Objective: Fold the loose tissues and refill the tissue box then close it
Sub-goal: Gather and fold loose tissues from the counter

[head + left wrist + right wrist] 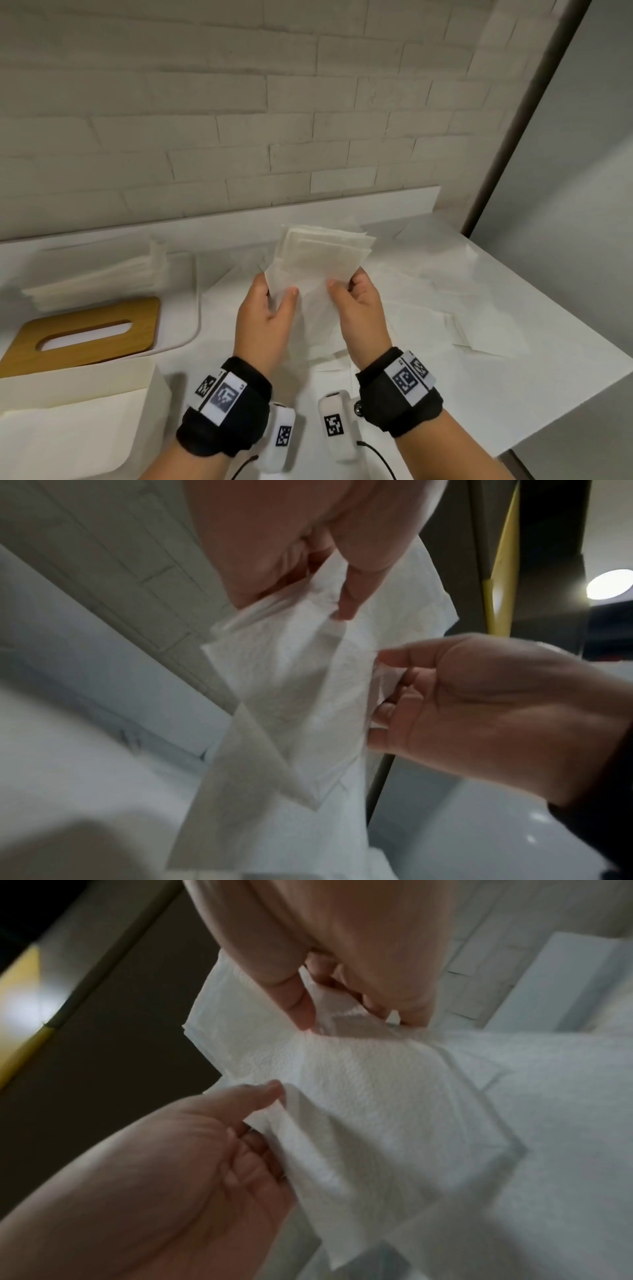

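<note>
A small stack of white tissues (322,260) is held up above the counter, and both hands pinch its lower corners. My left hand (277,287) has its thumb on the front and its fingers behind the stack. My right hand (344,282) grips the other corner the same way. The left wrist view shows the left hand (308,596) pinching the tissues (291,683), with the right hand (383,691) alongside. The cream tissue box (68,380) stands open at the lower left. Its wooden slotted lid (85,329) lies behind it.
A pile of folded tissues (99,277) lies at the back left on a white rounded tray (197,308). Several loose tissues (462,308) are spread over the white counter (548,394) to the right. A brick wall (239,120) runs behind. The counter ends at the right.
</note>
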The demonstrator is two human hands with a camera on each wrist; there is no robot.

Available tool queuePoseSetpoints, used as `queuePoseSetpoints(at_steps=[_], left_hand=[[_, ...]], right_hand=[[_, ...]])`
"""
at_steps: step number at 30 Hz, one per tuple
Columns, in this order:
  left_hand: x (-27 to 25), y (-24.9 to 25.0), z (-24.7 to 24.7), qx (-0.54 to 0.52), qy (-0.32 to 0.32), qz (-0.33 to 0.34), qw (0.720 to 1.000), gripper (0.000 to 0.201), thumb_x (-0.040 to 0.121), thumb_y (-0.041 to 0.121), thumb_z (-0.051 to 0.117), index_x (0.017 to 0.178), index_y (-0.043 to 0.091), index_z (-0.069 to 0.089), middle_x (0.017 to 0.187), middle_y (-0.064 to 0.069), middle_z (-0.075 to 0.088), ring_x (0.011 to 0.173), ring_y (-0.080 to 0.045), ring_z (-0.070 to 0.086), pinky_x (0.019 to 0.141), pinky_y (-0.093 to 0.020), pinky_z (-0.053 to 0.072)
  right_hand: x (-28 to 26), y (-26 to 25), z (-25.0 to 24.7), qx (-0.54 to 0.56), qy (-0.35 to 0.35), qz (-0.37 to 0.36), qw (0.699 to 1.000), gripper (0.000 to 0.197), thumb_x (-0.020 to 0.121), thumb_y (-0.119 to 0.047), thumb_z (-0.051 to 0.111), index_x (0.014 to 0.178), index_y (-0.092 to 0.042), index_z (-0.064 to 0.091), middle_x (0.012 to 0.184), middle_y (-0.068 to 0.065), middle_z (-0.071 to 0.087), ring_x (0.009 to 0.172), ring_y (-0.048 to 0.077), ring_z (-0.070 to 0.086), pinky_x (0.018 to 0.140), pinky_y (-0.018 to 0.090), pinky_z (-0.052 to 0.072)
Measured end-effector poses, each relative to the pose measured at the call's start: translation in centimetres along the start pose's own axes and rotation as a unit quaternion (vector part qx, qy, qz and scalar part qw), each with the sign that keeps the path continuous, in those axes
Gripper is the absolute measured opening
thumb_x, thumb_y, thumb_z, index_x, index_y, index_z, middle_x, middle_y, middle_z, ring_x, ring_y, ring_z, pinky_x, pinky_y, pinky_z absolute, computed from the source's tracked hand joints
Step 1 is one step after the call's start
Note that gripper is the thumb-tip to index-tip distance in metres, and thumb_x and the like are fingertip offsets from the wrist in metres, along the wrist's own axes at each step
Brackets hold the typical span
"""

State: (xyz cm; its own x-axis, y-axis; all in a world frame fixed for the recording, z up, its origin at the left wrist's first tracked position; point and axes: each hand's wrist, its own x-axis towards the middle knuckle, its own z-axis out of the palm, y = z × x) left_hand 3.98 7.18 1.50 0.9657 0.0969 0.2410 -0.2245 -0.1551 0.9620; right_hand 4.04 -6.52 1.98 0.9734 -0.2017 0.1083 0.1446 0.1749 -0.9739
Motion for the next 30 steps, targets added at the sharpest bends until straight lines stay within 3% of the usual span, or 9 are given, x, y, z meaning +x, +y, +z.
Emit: queuePoseSetpoints(at_steps=[5, 9, 12, 16, 19, 22, 24, 26, 30], left_hand=[[0.0, -2.0, 2.2, 0.035, -0.022, -0.040, 0.998, 0.024, 0.099, 0.011, 0.045, 0.121, 0.020, 0.041, 0.098, 0.013, 0.060, 0.092, -0.006, 0.062, 0.069, -0.020, 0.048], [0.0, -0.8, 2.7, -0.011, 0.023, -0.017, 1.000, 0.026, 0.097, 0.009, 0.049, 0.116, 0.026, 0.041, 0.102, 0.012, 0.061, 0.089, 0.001, 0.062, 0.071, -0.016, 0.049], [0.6, -0.8, 2.5, -0.034, -0.002, -0.025, 0.999, 0.039, 0.089, 0.006, 0.060, 0.112, 0.031, 0.042, 0.103, 0.016, 0.057, 0.085, 0.011, 0.059, 0.069, -0.012, 0.049], [0.4, -2.1, 2.1, 0.021, -0.100, -0.093, 0.990, 0.040, 0.083, 0.013, 0.072, 0.107, 0.032, 0.047, 0.101, 0.014, 0.060, 0.093, -0.004, 0.061, 0.069, -0.019, 0.048], [-0.6, -3.6, 1.3, -0.114, -0.115, -0.183, 0.970, 0.042, 0.075, 0.010, 0.080, 0.108, 0.025, 0.059, 0.108, -0.008, 0.070, 0.097, -0.027, 0.069, 0.082, -0.042, 0.057], [-1.4, -4.6, 1.1, -0.281, -0.109, -0.217, 0.929, 0.056, 0.068, 0.001, 0.079, 0.118, 0.013, 0.058, 0.114, -0.013, 0.071, 0.101, -0.027, 0.070, 0.085, -0.039, 0.056], [-1.4, -4.5, 1.5, -0.314, -0.093, -0.203, 0.923, 0.062, 0.063, 0.006, 0.080, 0.121, 0.012, 0.058, 0.116, -0.013, 0.071, 0.102, -0.026, 0.069, 0.078, -0.035, 0.058], [-1.0, -3.9, 2.1, -0.324, -0.065, -0.204, 0.921, 0.068, 0.062, 0.013, 0.087, 0.123, 0.012, 0.059, 0.116, -0.013, 0.071, 0.105, -0.031, 0.068, 0.081, -0.046, 0.058], [0.5, -2.7, 1.9, -0.361, -0.042, -0.199, 0.910, 0.047, 0.081, 0.003, 0.065, 0.126, 0.013, 0.057, 0.118, -0.015, 0.069, 0.105, -0.036, 0.067, 0.091, -0.059, 0.050]], right_hand=[[0.3, 2.6, -0.2, -0.072, -0.023, 0.060, 0.995, 0.022, 0.094, -0.005, 0.050, 0.110, -0.019, 0.056, 0.109, 0.002, 0.069, 0.102, 0.019, 0.067, 0.081, 0.027, 0.054], [0.7, 1.4, -0.1, -0.037, 0.022, -0.011, 0.999, 0.018, 0.098, -0.010, 0.049, 0.110, -0.019, 0.059, 0.107, 0.004, 0.071, 0.101, 0.020, 0.068, 0.089, 0.035, 0.055], [1.4, 0.4, -0.1, 0.012, 0.044, -0.036, 0.998, 0.020, 0.098, -0.009, 0.049, 0.113, -0.019, 0.058, 0.110, 0.005, 0.071, 0.105, 0.022, 0.067, 0.094, 0.042, 0.053], [2.4, -0.3, -1.3, 0.065, 0.116, -0.017, 0.991, 0.021, 0.098, -0.011, 0.052, 0.115, -0.021, 0.058, 0.111, 0.007, 0.071, 0.104, 0.024, 0.068, 0.094, 0.045, 0.053], [2.8, -0.7, -3.5, 0.240, 0.158, 0.059, 0.956, 0.022, 0.098, -0.006, 0.051, 0.117, -0.017, 0.056, 0.111, 0.009, 0.069, 0.098, 0.024, 0.068, 0.079, 0.037, 0.055], [2.6, 0.4, -5.1, 0.369, 0.117, 0.099, 0.916, 0.036, 0.097, -0.004, 0.048, 0.130, -0.016, 0.054, 0.126, 0.012, 0.064, 0.113, 0.031, 0.063, 0.097, 0.049, 0.049], [2.3, 1.1, -5.2, 0.394, 0.100, 0.112, 0.907, 0.044, 0.096, -0.006, 0.048, 0.139, -0.014, 0.048, 0.134, 0.015, 0.059, 0.122, 0.034, 0.058, 0.106, 0.054, 0.041], [2.1, 1.5, -5.1, 0.406, 0.075, 0.131, 0.901, 0.051, 0.091, -0.008, 0.052, 0.141, -0.013, 0.046, 0.135, 0.015, 0.059, 0.122, 0.036, 0.058, 0.106, 0.057, 0.040], [0.9, 1.6, -5.5, 0.363, -0.004, 0.143, 0.921, 0.051, 0.082, -0.005, 0.052, 0.132, -0.015, 0.054, 0.130, 0.013, 0.062, 0.118, 0.037, 0.059, 0.100, 0.064, 0.041]])
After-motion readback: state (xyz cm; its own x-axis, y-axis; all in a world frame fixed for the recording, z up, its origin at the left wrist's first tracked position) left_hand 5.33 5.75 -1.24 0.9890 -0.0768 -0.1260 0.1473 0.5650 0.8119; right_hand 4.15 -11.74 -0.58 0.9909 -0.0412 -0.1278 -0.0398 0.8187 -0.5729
